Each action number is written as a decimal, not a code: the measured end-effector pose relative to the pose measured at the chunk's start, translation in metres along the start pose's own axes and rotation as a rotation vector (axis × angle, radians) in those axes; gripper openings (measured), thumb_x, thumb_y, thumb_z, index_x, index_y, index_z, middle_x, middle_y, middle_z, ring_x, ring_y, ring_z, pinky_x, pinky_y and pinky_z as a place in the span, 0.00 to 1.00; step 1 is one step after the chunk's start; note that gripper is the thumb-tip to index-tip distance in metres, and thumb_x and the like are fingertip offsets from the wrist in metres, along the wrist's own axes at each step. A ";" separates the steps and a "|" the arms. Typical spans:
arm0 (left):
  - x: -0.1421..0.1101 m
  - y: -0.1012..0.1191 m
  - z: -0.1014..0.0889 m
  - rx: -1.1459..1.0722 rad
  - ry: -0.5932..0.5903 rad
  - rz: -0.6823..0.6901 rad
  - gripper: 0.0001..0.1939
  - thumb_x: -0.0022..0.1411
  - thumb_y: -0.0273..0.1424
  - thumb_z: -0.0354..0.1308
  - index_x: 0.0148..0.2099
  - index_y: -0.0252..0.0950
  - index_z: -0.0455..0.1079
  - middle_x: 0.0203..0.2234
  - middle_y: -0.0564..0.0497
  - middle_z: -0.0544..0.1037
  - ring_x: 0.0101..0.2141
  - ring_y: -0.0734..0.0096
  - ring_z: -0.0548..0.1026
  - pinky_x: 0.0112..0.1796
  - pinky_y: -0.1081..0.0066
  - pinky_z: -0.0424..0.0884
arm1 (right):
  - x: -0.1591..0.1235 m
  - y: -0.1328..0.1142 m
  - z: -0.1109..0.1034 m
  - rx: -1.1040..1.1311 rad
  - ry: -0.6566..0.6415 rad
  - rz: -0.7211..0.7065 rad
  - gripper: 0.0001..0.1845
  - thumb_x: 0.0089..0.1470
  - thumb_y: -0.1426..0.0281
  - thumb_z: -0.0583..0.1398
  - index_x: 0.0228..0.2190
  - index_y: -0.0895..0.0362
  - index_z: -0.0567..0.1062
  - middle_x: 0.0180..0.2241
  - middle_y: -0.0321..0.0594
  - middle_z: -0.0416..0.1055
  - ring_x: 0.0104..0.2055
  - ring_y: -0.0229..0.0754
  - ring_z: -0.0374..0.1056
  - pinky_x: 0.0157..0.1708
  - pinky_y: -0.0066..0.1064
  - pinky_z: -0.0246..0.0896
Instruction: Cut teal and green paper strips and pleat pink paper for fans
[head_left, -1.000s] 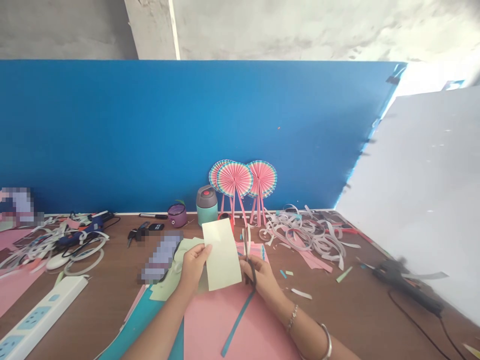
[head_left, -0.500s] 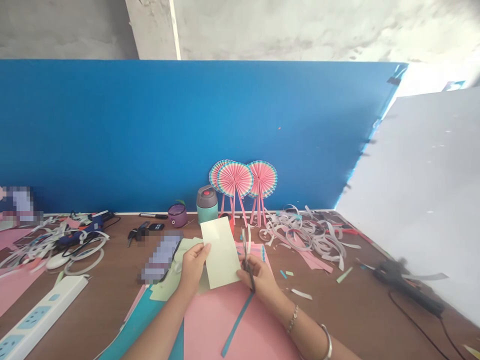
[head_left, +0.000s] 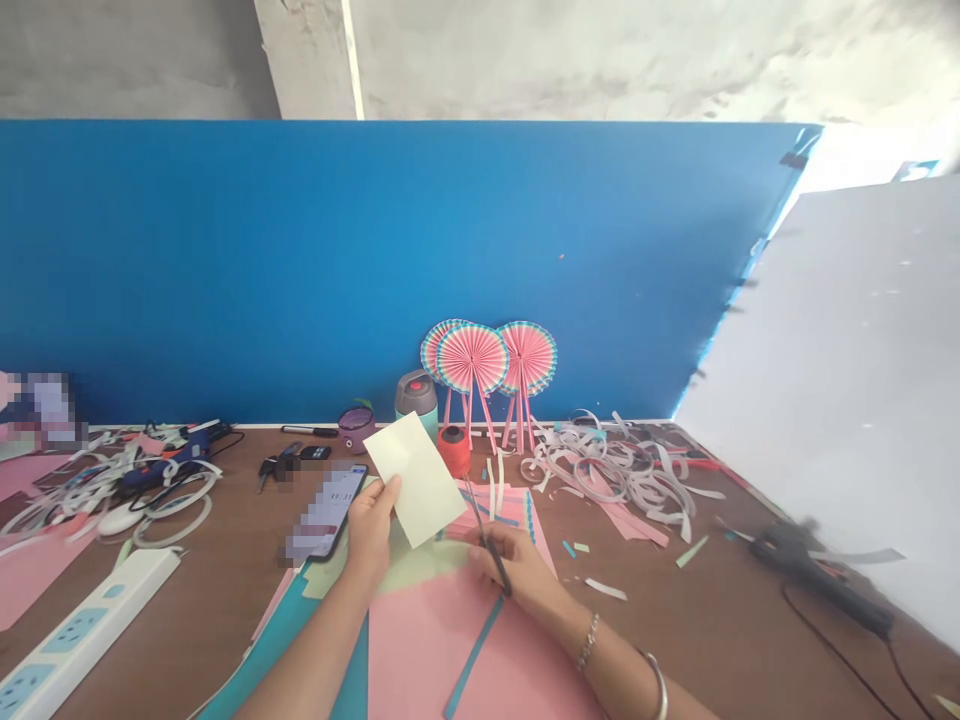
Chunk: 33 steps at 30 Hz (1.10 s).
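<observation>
My left hand (head_left: 373, 522) pinches the left edge of a pale yellow-green paper rectangle (head_left: 416, 482), tilted and raised above the table. Close by on the right, my right hand (head_left: 514, 565) grips scissors (head_left: 484, 535) with their blades pointing up and away. A small gap separates the blades from the paper. Under both hands lies a large pink sheet (head_left: 420, 650) with a narrow blue paper strip (head_left: 474, 655) across it. Beyond my right hand are pink pieces with striped edges (head_left: 517, 500), partly hidden.
Round pink paper fans (head_left: 472, 358) stand against the blue partition (head_left: 375, 250). A flask (head_left: 415, 398), a red container (head_left: 454, 452) and a purple pot (head_left: 356, 428) are near them. Curled paper strips (head_left: 622, 475) and a glue gun (head_left: 817, 570) lie right; a phone (head_left: 328, 515) and power strip (head_left: 82, 635) left.
The paper in my left hand has moved left and tilted, away from the scissors. My right hand has shifted slightly down, and the scissors now lean left. More of the red container shows.
</observation>
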<state>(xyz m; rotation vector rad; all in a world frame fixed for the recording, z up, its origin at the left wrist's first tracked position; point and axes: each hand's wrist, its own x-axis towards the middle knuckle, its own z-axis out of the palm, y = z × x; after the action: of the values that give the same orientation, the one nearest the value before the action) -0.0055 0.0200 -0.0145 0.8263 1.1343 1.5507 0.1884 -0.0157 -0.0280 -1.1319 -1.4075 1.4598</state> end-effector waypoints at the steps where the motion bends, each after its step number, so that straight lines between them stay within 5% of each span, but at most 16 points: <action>1: 0.001 0.000 0.000 -0.012 0.012 0.006 0.23 0.44 0.42 0.65 0.39 0.32 0.73 0.31 0.47 0.79 0.32 0.62 0.76 0.32 0.68 0.70 | -0.001 0.001 0.000 -0.020 -0.018 -0.005 0.16 0.44 0.60 0.62 0.32 0.59 0.71 0.17 0.32 0.66 0.18 0.34 0.61 0.17 0.23 0.51; 17: 0.001 -0.003 -0.001 -0.013 0.029 0.054 0.21 0.47 0.42 0.63 0.41 0.33 0.73 0.30 0.48 0.78 0.31 0.64 0.75 0.31 0.70 0.69 | -0.001 0.004 0.002 -0.025 -0.044 0.033 0.15 0.43 0.64 0.63 0.33 0.59 0.72 0.17 0.29 0.60 0.18 0.31 0.52 0.17 0.23 0.47; 33: 0.001 -0.006 -0.001 0.018 0.020 0.076 0.18 0.47 0.41 0.63 0.35 0.32 0.73 0.23 0.52 0.73 0.25 0.71 0.70 0.27 0.73 0.64 | -0.001 0.003 0.003 -0.055 -0.047 0.061 0.15 0.42 0.65 0.63 0.33 0.61 0.71 0.16 0.29 0.60 0.19 0.32 0.54 0.17 0.23 0.49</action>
<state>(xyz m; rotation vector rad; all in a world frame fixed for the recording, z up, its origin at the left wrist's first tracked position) -0.0045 0.0210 -0.0203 0.8765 1.1447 1.6166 0.1857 -0.0173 -0.0310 -1.1905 -1.4651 1.5076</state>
